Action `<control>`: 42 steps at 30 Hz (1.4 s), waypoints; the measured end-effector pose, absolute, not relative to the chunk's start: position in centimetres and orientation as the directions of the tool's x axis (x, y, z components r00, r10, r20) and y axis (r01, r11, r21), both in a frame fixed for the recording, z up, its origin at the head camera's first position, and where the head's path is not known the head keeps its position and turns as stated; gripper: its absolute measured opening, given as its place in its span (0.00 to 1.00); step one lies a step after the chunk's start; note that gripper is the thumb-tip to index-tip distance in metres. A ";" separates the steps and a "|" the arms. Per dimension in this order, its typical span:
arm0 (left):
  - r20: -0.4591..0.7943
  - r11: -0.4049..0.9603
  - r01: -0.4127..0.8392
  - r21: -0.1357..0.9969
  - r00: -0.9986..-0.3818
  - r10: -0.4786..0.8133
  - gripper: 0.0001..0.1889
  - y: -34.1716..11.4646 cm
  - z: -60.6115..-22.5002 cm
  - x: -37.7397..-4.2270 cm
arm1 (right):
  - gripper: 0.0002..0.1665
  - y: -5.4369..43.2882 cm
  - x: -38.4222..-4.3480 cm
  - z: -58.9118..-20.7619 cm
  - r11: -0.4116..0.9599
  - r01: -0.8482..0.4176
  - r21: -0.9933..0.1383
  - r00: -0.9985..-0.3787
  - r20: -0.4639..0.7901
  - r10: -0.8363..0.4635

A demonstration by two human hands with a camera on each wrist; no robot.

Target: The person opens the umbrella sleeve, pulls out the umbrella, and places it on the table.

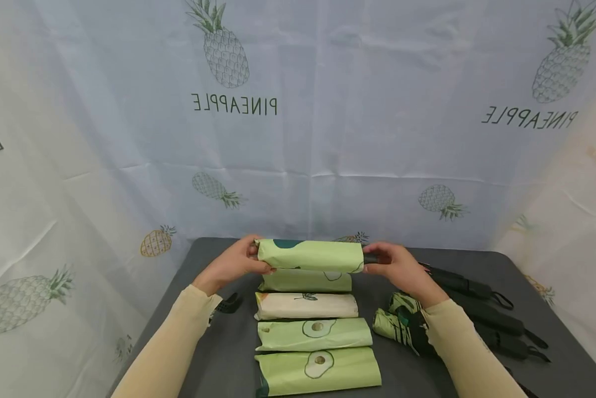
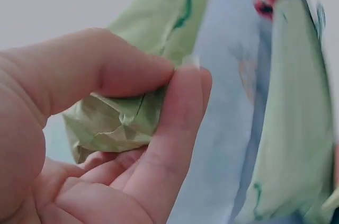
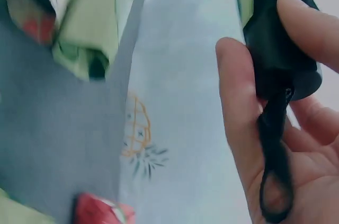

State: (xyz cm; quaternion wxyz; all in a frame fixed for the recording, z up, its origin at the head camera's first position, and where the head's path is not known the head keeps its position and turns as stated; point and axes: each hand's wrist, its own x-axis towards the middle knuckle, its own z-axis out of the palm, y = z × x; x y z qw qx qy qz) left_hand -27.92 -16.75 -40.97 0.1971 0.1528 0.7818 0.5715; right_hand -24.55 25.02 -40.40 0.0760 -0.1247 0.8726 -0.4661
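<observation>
A folded umbrella in a light green sleeve (image 1: 313,255) is held level between both hands, above the far end of a row of similar sleeves. My left hand (image 1: 235,264) pinches the sleeve's gathered end (image 2: 124,121) between thumb and fingers. At the opposite end, my right hand (image 1: 402,271) grips the black handle (image 3: 275,44), from which a black wrist strap (image 3: 274,181) dangles in the right wrist view. Below in the row lie a plain green sleeve (image 1: 305,282), a cream one (image 1: 303,307) and two avocado-print ones, the nearest (image 1: 348,369) at the front.
On the dark table (image 1: 218,359), several black umbrellas (image 1: 507,342) with wrist straps lie at the right. A bundled green-and-black umbrella (image 1: 392,326) is beside the right forearm. A black strap (image 1: 230,303) shows near the left wrist. A pineapple-print curtain (image 1: 323,138) hangs behind.
</observation>
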 end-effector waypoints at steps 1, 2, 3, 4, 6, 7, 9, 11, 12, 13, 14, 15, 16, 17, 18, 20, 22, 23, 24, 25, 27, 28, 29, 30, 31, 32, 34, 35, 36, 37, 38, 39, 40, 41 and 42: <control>-0.135 0.289 0.003 0.957 -0.879 0.457 0.36 -16.8 -41.0 -27.3 | 0.28 25.0 -23.9 -40.6 0.516 -0.135 -0.846 -0.960 -0.017 -0.278; -0.132 0.286 0.002 0.958 -0.884 0.449 0.37 -16.9 -41.1 -26.8 | 0.29 25.1 -23.3 -40.9 0.504 -0.127 -0.854 -0.964 -0.014 -0.267; -0.130 0.286 0.003 0.958 -0.887 0.444 0.37 -16.9 -41.2 -26.3 | 0.29 25.1 -22.7 -41.2 0.488 -0.121 -0.865 -0.965 -0.012 -0.262; -0.126 0.284 0.007 0.959 -0.887 0.444 0.35 -16.8 -41.3 -25.9 | 0.29 25.1 -22.2 -41.4 0.470 -0.109 -0.876 -0.968 -0.014 -0.251; -0.125 0.286 0.006 0.958 -0.891 0.437 0.31 -16.7 -41.4 -25.1 | 0.30 25.2 -21.3 -41.8 0.446 -0.089 -0.890 -0.975 -0.013 -0.222; -0.123 0.289 0.008 0.957 -0.893 0.434 0.29 -16.6 -41.4 -24.7 | 0.31 25.2 -20.9 -42.0 0.439 -0.081 -0.895 -0.978 -0.014 -0.210; -0.114 0.297 0.020 0.955 -0.897 0.427 0.26 -16.4 -41.4 -24.1 | 0.33 25.3 -20.3 -42.1 0.409 -0.055 -0.911 -0.982 -0.024 -0.186; -0.105 0.295 0.024 0.955 -0.904 0.413 0.25 -16.3 -41.4 -23.6 | 0.33 25.4 -19.7 -42.2 0.385 -0.032 -0.922 -0.986 -0.034 -0.162; -0.098 0.288 0.027 0.957 -0.905 0.413 0.25 -16.2 -41.4 -23.4 | 0.34 25.4 -19.5 -42.2 0.373 -0.025 -0.927 -0.987 -0.036 -0.155; -0.093 0.282 0.029 0.959 -0.907 0.410 0.25 -16.2 -41.4 -23.3 | 0.34 25.4 -19.3 -42.2 0.365 -0.022 -0.931 -0.988 -0.037 -0.153; -0.083 0.276 0.038 0.961 -0.907 0.414 0.25 -16.2 -41.4 -23.2 | 0.33 25.4 -19.1 -42.2 0.358 -0.020 -0.933 -0.989 -0.035 -0.146; -0.080 0.268 0.037 0.963 -0.907 0.413 0.26 -16.1 -41.3 -23.1 | 0.33 25.5 -18.9 -42.2 0.357 -0.020 -0.934 -0.990 -0.032 -0.139; -0.073 0.262 0.043 0.964 -0.906 0.416 0.27 -16.1 -41.3 -23.0 | 0.33 25.5 -18.8 -42.1 0.354 -0.021 -0.935 -0.991 -0.028 -0.134; -0.066 0.257 0.050 0.965 -0.904 0.422 0.27 -16.1 -41.3 -23.0 | 0.33 25.5 -18.6 -42.1 0.355 -0.022 -0.935 -0.991 -0.025 -0.128; -0.057 0.256 0.060 0.965 -0.902 0.429 0.28 -16.2 -41.3 -23.0 | 0.32 25.5 -18.5 -42.0 0.356 -0.024 -0.934 -0.992 -0.021 -0.122; -0.043 0.260 0.080 0.962 -0.899 0.436 0.30 -16.2 -41.2 -22.9 | 0.31 25.6 -18.3 -41.9 0.353 -0.028 -0.935 -0.994 -0.010 -0.107; -0.031 0.270 0.097 0.958 -0.899 0.437 0.31 -16.2 -41.1 -22.9 | 0.30 25.6 -18.2 -41.8 0.339 -0.029 -0.940 -0.995 -0.005 -0.098; -0.025 0.275 0.106 0.956 -0.900 0.436 0.31 -16.2 -41.1 -22.9 | 0.30 25.6 -18.2 -41.8 0.334 -0.030 -0.942 -0.995 -0.002 -0.095; -0.020 0.282 0.113 0.953 -0.902 0.431 0.32 -16.2 -41.0 -22.8 | 0.29 25.7 -18.1 -41.8 0.326 -0.029 -0.945 -0.996 -0.002 -0.094; -0.016 0.288 0.119 0.950 -0.904 0.426 0.32 -16.3 -41.0 -22.8 | 0.29 25.7 -18.1 -41.8 0.319 -0.027 -0.947 -0.996 -0.003 -0.094; -0.005 0.288 0.128 0.949 -0.908 0.419 0.31 -16.3 -40.9 -22.8 | 0.29 25.7 -18.1 -41.7 0.307 -0.017 -0.952 -0.996 -0.012 -0.092; 0.000 0.286 0.132 0.949 -0.908 0.419 0.31 -16.2 -40.9 -22.7 | 0.30 25.7 -18.0 -41.7 0.305 -0.011 -0.952 -0.996 -0.017 -0.090; 0.005 0.283 0.136 0.949 -0.908 0.419 0.31 -16.2 -40.9 -22.7 | 0.30 25.7 -17.9 -41.7 0.308 -0.008 -0.951 -0.996 -0.021 -0.091; 0.010 0.281 0.140 0.949 -0.908 0.420 0.31 -16.2 -41.0 -22.6 | 0.30 25.7 -17.8 -41.7 0.305 -0.002 -0.952 -0.996 -0.026 -0.086; 0.016 0.277 0.146 0.950 -0.906 0.423 0.31 -16.2 -41.0 -22.6 | 0.30 25.6 -17.8 -41.7 0.300 0.003 -0.954 -0.996 -0.029 -0.083; 0.022 0.275 0.152 0.949 -0.905 0.424 0.31 -16.2 -41.1 -22.6 | 0.30 25.6 -17.7 -41.7 0.293 0.007 -0.956 -0.996 -0.031 -0.078; 0.038 0.260 0.166 0.951 -0.900 0.434 0.31 -16.2 -41.2 -22.5 | 0.30 25.6 -17.5 -41.8 0.274 -0.002 -0.962 -0.996 -0.023 -0.088; 0.047 0.246 0.171 0.954 -0.897 0.440 0.31 -16.2 -41.3 -22.4 | 0.30 25.6 -17.5 -41.9 0.262 -0.009 -0.965 -0.996 -0.016 -0.093; 0.059 0.232 0.179 0.956 -0.894 0.445 0.32 -16.2 -41.4 -22.4 | 0.29 25.6 -17.4 -41.9 0.244 -0.011 -0.970 -0.996 -0.012 -0.092; 0.074 0.217 0.189 0.958 -0.890 0.449 0.32 -16.2 -41.4 -22.3 | 0.28 25.6 -17.4 -42.0 0.230 -0.020 -0.973 -0.995 -0.004 -0.099; 0.088 0.197 0.196 0.961 -0.887 0.454 0.32 -16.2 -41.4 -22.2 | 0.27 25.6 -17.3 -42.1 0.216 -0.028 -0.976 -0.994 0.005 -0.108; 0.103 0.179 0.205 0.962 -0.883 0.459 0.33 -16.3 -41.5 -22.1 | 0.27 25.6 -17.3 -42.1 0.205 -0.036 -0.978 -0.993 0.011 -0.119; 0.118 0.160 0.214 0.964 -0.879 0.461 0.33 -16.3 -41.5 -22.0 | 0.26 25.6 -17.3 -42.2 0.196 -0.040 -0.980 -0.992 0.016 -0.126; 0.132 0.148 0.223 0.964 -0.877 0.462 0.34 -16.3 -41.4 -21.9 | 0.26 25.7 -17.3 -42.2 0.193 -0.037 -0.981 -0.992 0.012 -0.128; 0.148 0.138 0.235 0.962 -0.875 0.462 0.34 -16.3 -41.4 -21.9 | 0.25 25.7 -17.3 -42.2 0.192 -0.030 -0.981 -0.992 0.005 -0.129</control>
